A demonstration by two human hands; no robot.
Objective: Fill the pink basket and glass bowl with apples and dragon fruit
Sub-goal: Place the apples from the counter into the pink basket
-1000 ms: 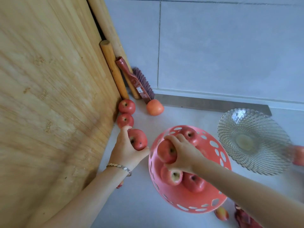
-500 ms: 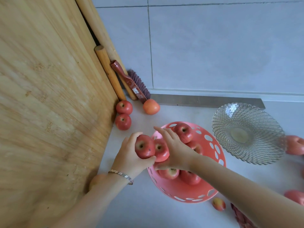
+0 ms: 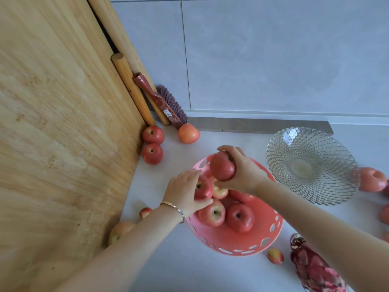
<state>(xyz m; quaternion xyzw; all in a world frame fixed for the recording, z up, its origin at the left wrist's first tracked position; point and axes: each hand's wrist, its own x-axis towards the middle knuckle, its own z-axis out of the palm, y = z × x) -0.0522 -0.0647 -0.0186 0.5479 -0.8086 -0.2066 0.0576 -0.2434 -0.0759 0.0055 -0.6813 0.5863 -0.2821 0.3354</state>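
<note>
On the pale grey surface (image 3: 185,264) below grey wall tiles (image 3: 273,60), the round perforated pink plastic basket (image 3: 231,243) holds red apples (image 3: 240,217); the left grip (image 3: 185,190) curls round one inside, the right grip (image 3: 242,171) clasps another above.

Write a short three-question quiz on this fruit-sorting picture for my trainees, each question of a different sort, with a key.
1. True or false: the glass bowl is empty.
2. What does the right hand hold? A. an apple B. a brush C. a dragon fruit
3. Where is the second apple, which the left hand grips?
Key: 1 true; 2 A; 3 in the pink basket.
</note>
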